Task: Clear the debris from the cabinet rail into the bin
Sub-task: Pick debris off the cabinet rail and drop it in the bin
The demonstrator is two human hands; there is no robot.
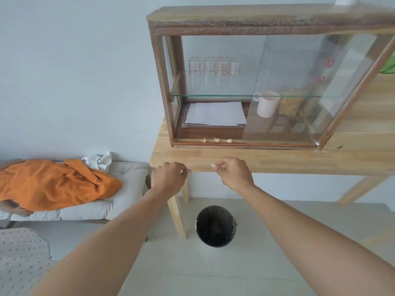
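Three small pale pink scraps of debris point(216, 140) lie in a row on the bottom rail point(267, 144) of the glass-fronted wooden cabinet. My right hand point(234, 173) hovers at the table's front edge and pinches another pink scrap point(213, 166) between thumb and fingertips. My left hand point(168, 178) is beside it, fingers curled together, with something small and pale at the fingertips that I cannot make out. A black bin point(215, 226) with a dark liner stands on the floor under the table, below both hands.
The cabinet stands on a light wooden table point(277, 161); its left sliding pane is open, showing glasses, papers and a pink mug point(267, 104). A table leg point(177, 216) is just left of the bin. A cushioned bench with an orange cloth point(53, 184) is at left.
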